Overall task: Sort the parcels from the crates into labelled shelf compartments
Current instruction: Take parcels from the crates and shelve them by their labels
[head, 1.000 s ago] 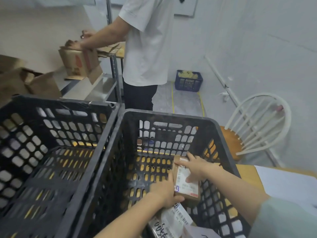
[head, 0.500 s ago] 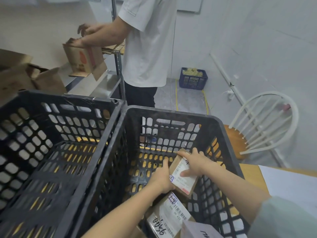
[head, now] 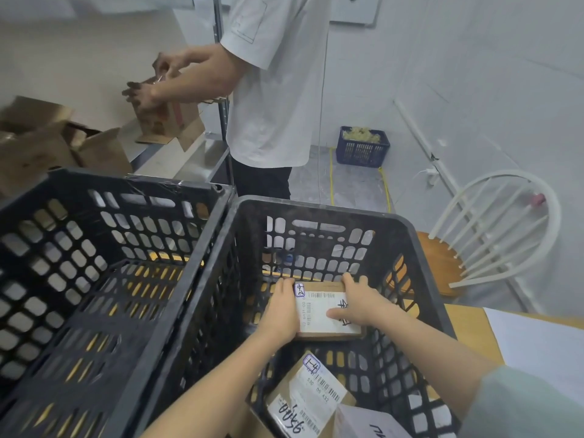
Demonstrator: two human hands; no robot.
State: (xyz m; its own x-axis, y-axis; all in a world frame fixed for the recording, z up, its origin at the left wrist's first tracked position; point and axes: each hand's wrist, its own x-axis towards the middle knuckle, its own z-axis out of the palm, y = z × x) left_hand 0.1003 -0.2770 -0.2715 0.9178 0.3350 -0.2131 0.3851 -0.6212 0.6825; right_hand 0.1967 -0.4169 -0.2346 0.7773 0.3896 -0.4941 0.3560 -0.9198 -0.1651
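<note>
Head view: both hands hold a small cardboard parcel [head: 319, 311] low inside the right-hand crate [head: 316, 207].

The left hand [head: 282, 311] grips the parcel's left edge. The right hand [head: 360, 303] clasps the right side, fingers over the far edge and thumb on the white label [head: 313, 314]. The parcel looks stiff, flat and probably light. Gripping opposite edges suits it, since the glossy label may be slippery. Another labelled parcel [head: 303, 396] lies nearer in the same crate, apart from the held one.

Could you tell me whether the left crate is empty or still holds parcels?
Empty, as far as visible: the left crate shows only bare mesh floor; its near edge is cropped.
</note>
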